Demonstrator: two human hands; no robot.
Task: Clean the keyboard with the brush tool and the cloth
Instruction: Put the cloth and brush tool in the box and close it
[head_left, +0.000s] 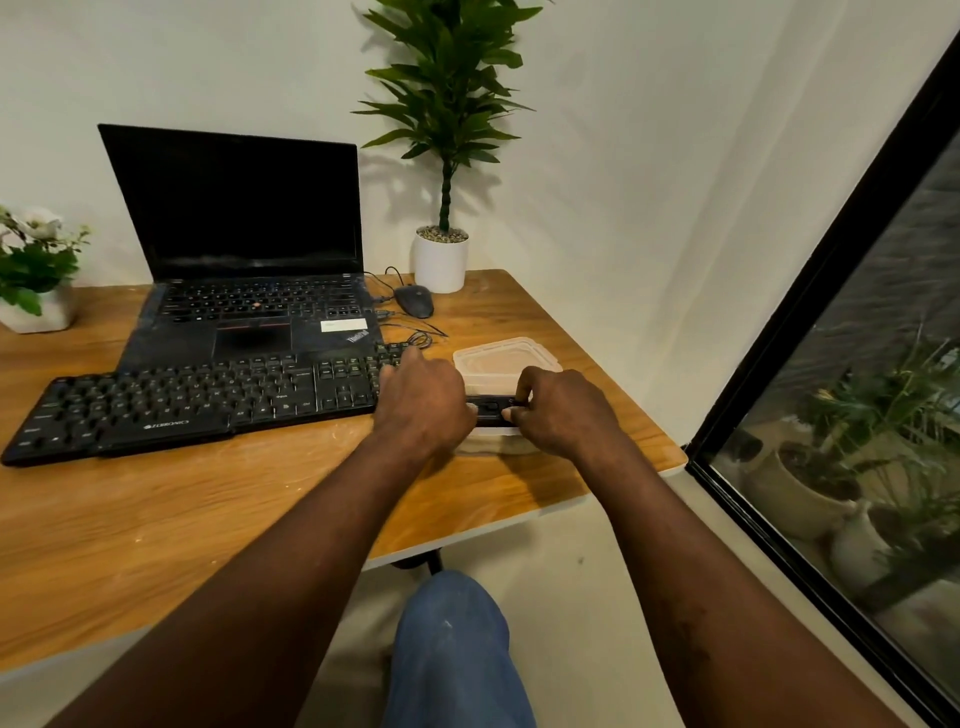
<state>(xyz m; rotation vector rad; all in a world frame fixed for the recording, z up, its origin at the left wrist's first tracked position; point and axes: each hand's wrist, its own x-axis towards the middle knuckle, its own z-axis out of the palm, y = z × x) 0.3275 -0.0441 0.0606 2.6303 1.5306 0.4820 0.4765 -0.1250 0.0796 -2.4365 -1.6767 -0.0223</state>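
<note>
Our right hand (566, 413) fingertips pinch right end of small black rectangular tool (491, 409); our left hand (423, 402) fingers curl round its left end. Tool held over translucent plastic lidded container (506, 358), just right of long black plastic keyboard (197, 400) on wooden desk (208, 509).

1. "ZEBRONICS" – printed in white on the front edge of the black keyboard (171, 400), below the space bar.
2. "ThinkPad" – set at a slant on the right corner of the laptop (249, 332) palm rest; only partly legible.
3. The white sticker (343, 326) on the palm rest and the key legends cannot be read.
</note>
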